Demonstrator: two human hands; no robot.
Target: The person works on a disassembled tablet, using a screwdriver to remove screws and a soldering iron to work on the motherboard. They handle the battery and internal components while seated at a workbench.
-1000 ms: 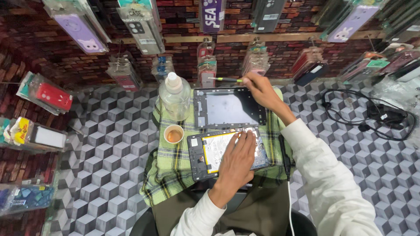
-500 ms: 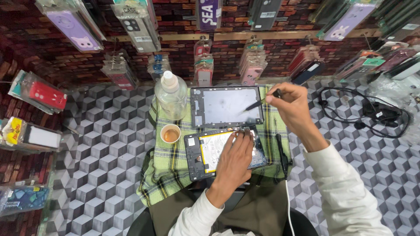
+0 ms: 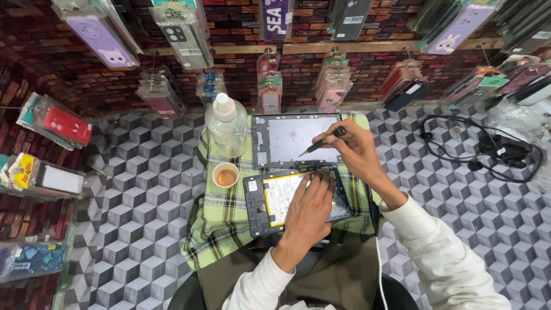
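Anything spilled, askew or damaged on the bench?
No spill or visible damage. The opened tablet lies slightly askew on the checked cloth under the left hand; the right hand holds a screwdriver.

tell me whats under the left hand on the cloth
The left hand lies flat on an opened tablet with its yellow battery exposed, on the green plaid cloth. The parts under the palm are hidden.

Checked cloth [image 3: 221, 221], woven, matt. Tablet frame [image 3: 295, 140], smooth grey, probably metal. Bottle [image 3: 227, 129], clear plastic. Screwdriver [image 3: 321, 143], black, matt.
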